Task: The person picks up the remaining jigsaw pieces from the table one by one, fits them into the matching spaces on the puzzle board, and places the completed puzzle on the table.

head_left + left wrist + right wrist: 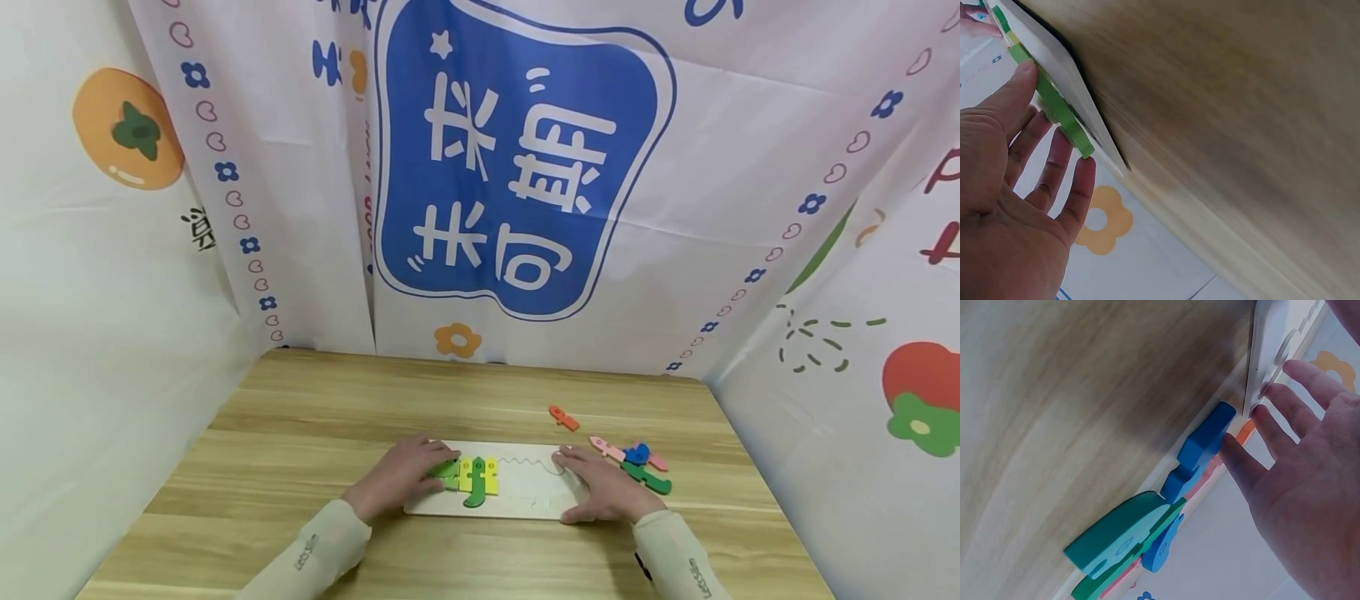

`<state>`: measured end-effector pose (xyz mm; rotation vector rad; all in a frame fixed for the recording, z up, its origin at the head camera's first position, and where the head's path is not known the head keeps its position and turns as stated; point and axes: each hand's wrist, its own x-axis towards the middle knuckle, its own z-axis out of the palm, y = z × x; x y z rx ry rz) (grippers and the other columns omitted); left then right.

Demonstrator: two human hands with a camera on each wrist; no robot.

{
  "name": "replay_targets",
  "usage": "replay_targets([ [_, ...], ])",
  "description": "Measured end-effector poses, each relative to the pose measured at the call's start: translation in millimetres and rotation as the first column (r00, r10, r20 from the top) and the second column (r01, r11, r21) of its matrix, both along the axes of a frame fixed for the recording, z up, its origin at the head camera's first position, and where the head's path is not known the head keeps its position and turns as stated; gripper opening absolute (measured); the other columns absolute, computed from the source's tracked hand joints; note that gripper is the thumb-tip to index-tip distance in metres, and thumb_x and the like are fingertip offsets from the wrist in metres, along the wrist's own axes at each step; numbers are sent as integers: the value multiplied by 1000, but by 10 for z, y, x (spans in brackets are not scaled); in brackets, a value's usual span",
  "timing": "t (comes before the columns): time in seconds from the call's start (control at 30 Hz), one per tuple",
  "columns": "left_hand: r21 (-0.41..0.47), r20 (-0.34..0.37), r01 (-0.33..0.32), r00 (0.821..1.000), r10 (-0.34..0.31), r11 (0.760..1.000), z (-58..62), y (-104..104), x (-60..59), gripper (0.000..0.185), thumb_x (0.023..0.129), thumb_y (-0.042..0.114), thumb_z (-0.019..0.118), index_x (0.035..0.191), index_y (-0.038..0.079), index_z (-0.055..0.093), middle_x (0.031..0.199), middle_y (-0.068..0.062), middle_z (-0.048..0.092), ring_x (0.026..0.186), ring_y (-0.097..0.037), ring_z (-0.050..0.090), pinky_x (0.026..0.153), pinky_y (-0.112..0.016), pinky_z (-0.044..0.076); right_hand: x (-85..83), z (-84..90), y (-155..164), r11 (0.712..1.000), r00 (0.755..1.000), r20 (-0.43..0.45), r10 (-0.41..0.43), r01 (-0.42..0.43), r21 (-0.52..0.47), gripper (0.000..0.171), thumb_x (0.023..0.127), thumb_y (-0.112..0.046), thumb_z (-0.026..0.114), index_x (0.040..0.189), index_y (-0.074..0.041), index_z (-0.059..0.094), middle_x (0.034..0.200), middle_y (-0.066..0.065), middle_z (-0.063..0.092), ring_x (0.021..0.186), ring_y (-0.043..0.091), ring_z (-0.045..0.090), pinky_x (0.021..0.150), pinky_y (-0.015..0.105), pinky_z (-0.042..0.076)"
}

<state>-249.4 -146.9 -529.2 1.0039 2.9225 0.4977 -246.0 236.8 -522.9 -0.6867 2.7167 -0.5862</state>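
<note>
A white wooden puzzle board (517,508) lies flat on the table. In its left half sit a light green piece (448,477), yellow pieces (492,478) and a darker green curved piece (477,487). My left hand (401,477) holds the light green piece by its edges; the left wrist view shows thumb and fingers on either side of that green piece (1054,103). On the board's right end rests my right hand (609,485), fingers extended and nothing gripped. In the right wrist view its fingertips touch the board (1266,337), with a blue piece (1200,447) beside the little finger.
Right of the board, loose pieces lie in a small pile: pink (604,447), blue (637,454) and green (648,478). An orange-red piece (563,417) lies alone behind the board. Printed white cloth (315,275) encloses the wooden table (360,400) at back and sides.
</note>
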Motion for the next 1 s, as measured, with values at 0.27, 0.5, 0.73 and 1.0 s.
replay_targets([
  [0.27, 35, 12, 34, 999, -35, 999, 6, 17, -25, 47, 94, 27, 76, 138, 13, 66, 136, -4, 69, 129, -33, 60, 110, -58, 47, 2, -14, 20, 1000, 1000, -5, -17, 17, 6, 96, 77, -47, 90, 156, -14, 47, 166, 14, 38, 152, 42, 35, 117, 66, 36],
  [0.5, 38, 56, 45, 997, -47, 998, 28, 37, -66, 43, 96, 25, 74, 137, 13, 67, 137, -3, 69, 130, -30, 59, 111, -55, 47, 14, -15, 26, 999, 999, 0, -33, 33, 18, 96, 77, -48, 90, 157, -16, 47, 166, 13, 38, 152, 42, 36, 116, 66, 36],
  [0.73, 22, 64, 46, 997, -48, 999, 38, 49, -71, 42, 97, 25, 73, 137, 13, 67, 138, -4, 68, 132, -31, 58, 112, -56, 45, 30, 4, 36, 999, 999, -4, -34, 34, 12, 97, 77, -47, 91, 156, -13, 47, 166, 15, 38, 152, 42, 35, 117, 66, 36],
  [1.0, 17, 110, -7, 994, 6, 1000, -23, -19, -22, 52, 97, 34, 72, 145, 17, 61, 148, -3, 61, 139, -33, 53, 115, -59, 42, 18, 1, 24, 1000, 1000, 2, -8, 8, 4, 94, 79, -47, 89, 156, -13, 47, 165, 13, 39, 151, 42, 36, 116, 66, 37],
])
